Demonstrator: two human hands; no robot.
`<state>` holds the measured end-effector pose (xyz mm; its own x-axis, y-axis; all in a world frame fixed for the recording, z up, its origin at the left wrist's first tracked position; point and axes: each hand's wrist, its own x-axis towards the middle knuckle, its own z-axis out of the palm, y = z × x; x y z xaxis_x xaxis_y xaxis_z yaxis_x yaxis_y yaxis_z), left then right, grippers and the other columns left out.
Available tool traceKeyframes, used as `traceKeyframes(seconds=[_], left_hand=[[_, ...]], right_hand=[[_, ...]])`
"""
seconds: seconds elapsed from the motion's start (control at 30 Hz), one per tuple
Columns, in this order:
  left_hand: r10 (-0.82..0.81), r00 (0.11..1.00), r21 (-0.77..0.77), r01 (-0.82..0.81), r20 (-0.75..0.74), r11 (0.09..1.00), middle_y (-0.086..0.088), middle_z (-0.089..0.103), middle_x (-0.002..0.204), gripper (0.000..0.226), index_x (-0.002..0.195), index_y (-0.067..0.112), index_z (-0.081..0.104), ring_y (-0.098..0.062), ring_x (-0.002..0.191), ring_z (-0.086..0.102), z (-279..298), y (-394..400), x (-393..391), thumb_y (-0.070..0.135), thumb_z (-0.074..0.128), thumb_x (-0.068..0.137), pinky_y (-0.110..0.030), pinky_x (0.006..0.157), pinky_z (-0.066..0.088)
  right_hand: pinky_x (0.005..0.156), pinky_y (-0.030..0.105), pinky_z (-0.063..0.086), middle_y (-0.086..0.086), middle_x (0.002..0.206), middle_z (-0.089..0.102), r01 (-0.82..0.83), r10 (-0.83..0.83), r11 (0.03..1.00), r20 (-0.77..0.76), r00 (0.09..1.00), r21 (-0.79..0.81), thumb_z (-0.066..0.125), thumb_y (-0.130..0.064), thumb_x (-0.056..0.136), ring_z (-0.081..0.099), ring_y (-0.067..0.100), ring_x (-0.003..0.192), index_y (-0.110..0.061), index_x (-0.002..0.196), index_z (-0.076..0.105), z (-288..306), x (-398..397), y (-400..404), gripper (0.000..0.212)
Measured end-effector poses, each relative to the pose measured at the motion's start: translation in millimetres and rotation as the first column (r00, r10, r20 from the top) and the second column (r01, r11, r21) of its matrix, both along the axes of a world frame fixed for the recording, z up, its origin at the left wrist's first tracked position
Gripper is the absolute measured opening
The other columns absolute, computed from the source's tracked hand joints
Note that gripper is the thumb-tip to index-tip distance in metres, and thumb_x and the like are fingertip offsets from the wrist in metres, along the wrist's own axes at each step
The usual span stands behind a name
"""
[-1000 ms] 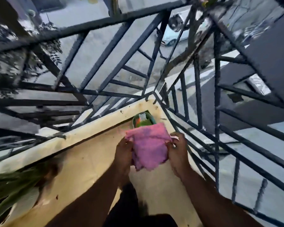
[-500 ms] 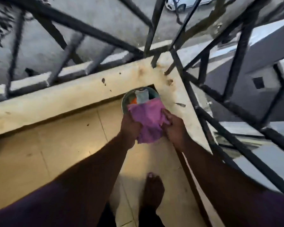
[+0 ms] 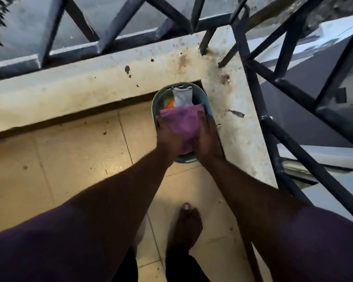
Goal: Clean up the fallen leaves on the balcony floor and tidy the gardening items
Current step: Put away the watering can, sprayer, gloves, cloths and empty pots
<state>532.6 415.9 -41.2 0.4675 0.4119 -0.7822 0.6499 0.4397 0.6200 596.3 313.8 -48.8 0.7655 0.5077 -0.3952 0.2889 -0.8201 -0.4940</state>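
Head view, looking down into the balcony corner. I log the dark metal railing [image 3: 259, 94] crossing the top and right, set on a stained pale ledge [image 3: 86, 86] that turns the corner. Below it, the tan tiled floor [image 3: 73, 159], marked with small dark specks of debris. One bare foot [image 3: 186, 226] stands on the tiles at lower centre.

A teal basket [image 3: 206, 98] sits on the floor right in the corner, against the ledge. Inside, at its far end, I see a grey-white packet [image 3: 181, 96] with an orange item [image 3: 170, 103] beside it.

The pink cloth [image 3: 181, 124] lies over the basket's near half. Left hand [image 3: 168, 137] grips its left edge, right hand [image 3: 207, 139] its right edge, fingers curled onto the fabric.
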Motion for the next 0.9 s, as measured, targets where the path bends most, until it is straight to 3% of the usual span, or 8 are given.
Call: traceKeyframes(seconds=[0.07,0.13,0.23,0.27,0.37,0.5,0.67,0.9], left_hand=[[-0.048,0.999,0.036,0.049,-0.019,0.998,-0.009,0.057,0.132,0.051,0.142,0.021,0.039,-0.021,0.113,0.058,41.5,-2.0,-14.5,0.027,0.056,0.094,-0.041,0.094,0.048],[-0.125,0.990,0.192,0.134,-0.062,0.972,-0.010,0.054,0.133,0.063,0.146,0.017,0.030,-0.026,0.117,0.056,74.4,-1.5,-33.2,0.003,0.055,0.090,-0.037,0.094,0.048],[-0.197,0.974,0.282,0.221,-0.110,0.934,0.001,0.047,0.137,0.064,0.147,0.010,0.028,-0.018,0.121,0.049,126.1,2.9,-77.2,0.002,0.057,0.090,-0.012,0.085,0.036],[-0.232,0.964,0.309,0.263,-0.132,0.914,-0.004,0.043,0.143,0.067,0.148,0.006,0.024,-0.021,0.128,0.045,148.4,5.2,-98.4,0.002,0.057,0.090,-0.010,0.087,0.032],[-0.346,0.911,0.379,0.408,-0.223,0.830,-0.017,0.037,0.148,0.074,0.152,0.006,0.016,-0.029,0.135,0.036,204.2,12.5,-163.9,0.009,0.057,0.090,-0.025,0.108,0.025],[-0.311,0.873,0.350,0.444,-0.375,0.825,-0.011,0.039,0.144,0.071,0.150,0.020,0.021,-0.029,0.134,0.034,299.1,21.3,-260.7,0.020,0.056,0.088,-0.048,0.103,0.040],[-0.074,0.852,0.400,0.318,-0.518,0.860,-0.005,0.039,0.139,0.061,0.145,0.025,0.025,-0.028,0.128,0.038,426.4,30.7,-423.3,0.025,0.052,0.090,-0.047,0.093,0.044],[0.282,0.786,0.522,0.061,-0.551,0.851,-0.008,0.046,0.133,0.051,0.138,0.022,0.038,-0.031,0.122,0.045,577.7,54.6,-701.6,0.027,0.052,0.089,-0.044,0.094,0.044]], right_hand=[[0.112,0.046,0.032,0.015,0.151,0.026,0.013,-0.010,0.998,-0.053,0.999,0.064,0.052,-0.007,0.088,0.029,0.029,0.137,-0.017,0.150,0.022,26.5,-7.1,1.9,0.069],[0.110,0.048,0.034,0.016,0.150,0.028,-0.010,0.016,0.998,-0.099,0.995,0.066,0.052,-0.008,0.086,0.031,0.033,0.136,-0.015,0.149,0.026,57.6,-14.7,4.4,0.068],[0.113,0.045,0.029,0.020,0.148,0.034,-0.194,0.191,0.980,-0.074,0.979,-0.032,0.058,-0.006,0.086,0.032,0.034,0.137,-0.005,0.146,0.030,111.7,-38.8,7.3,0.066],[0.113,0.044,0.029,0.020,0.146,0.038,-0.245,0.242,0.969,-0.069,0.968,-0.037,0.059,-0.007,0.086,0.035,0.035,0.136,-0.003,0.145,0.032,134.5,-53.1,10.0,0.064],[0.110,0.036,0.029,0.017,0.141,0.043,-0.374,0.365,0.925,-0.122,0.923,-0.063,0.060,-0.006,0.087,0.039,0.032,0.131,-0.007,0.143,0.036,207.0,-104.6,27.4,0.061],[0.107,0.025,0.026,0.012,0.142,0.041,-0.569,0.551,0.817,-0.159,0.819,-0.093,0.057,-0.008,0.087,0.039,0.027,0.132,-0.013,0.143,0.037,306.4,-193.9,59.9,0.059],[0.110,0.027,0.026,0.010,0.142,0.043,-0.773,0.755,0.629,-0.175,0.632,-0.076,0.056,-0.014,0.091,0.040,0.026,0.131,-0.012,0.140,0.042,429.6,-356.5,88.5,0.052],[0.108,0.029,0.034,0.009,0.136,0.049,-0.943,0.940,0.334,-0.074,0.333,-0.006,0.062,-0.019,0.087,0.046,0.025,0.126,-0.013,0.137,0.047,558.6,-629.2,163.8,0.052]])
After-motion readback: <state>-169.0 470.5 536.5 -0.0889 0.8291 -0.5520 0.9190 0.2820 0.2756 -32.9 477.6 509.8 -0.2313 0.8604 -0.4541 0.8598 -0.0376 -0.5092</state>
